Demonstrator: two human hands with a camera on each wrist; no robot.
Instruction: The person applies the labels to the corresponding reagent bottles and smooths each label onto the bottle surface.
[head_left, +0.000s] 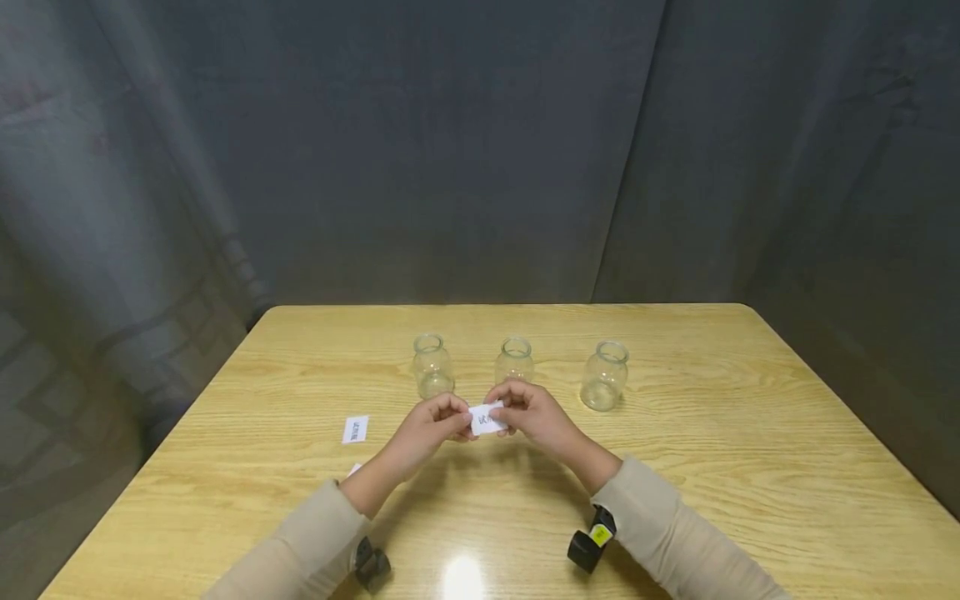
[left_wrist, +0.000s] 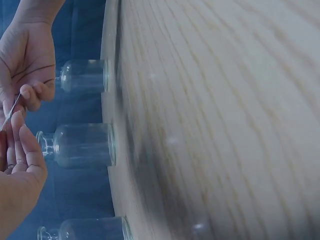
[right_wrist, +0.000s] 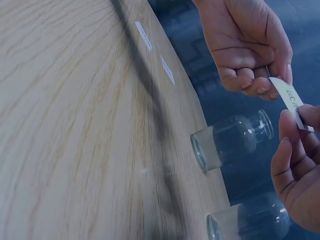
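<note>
A small white paper label (head_left: pixel 487 418) with dark lettering is held up between both hands over the middle of the table. My left hand (head_left: pixel 431 429) pinches its left end with thumb and fingers. At the right end, my right hand (head_left: pixel 536 418) pinches it too, the thumb covering part of the lettering. The right wrist view shows the label (right_wrist: pixel 289 97) slightly bent between the two grips. Just beyond the hands stands the middle glass jar (head_left: pixel 515 360), its lower part hidden by my right hand.
One open glass jar (head_left: pixel 433 367) stands behind my left hand, another (head_left: pixel 604 377) farther right. A printed white label (head_left: pixel 356 429) lies on the wooden table (head_left: pixel 750 433) at left. A second label (head_left: pixel 355 469) is mostly hidden by my left wrist. Dark curtains (head_left: pixel 450 150) hang behind.
</note>
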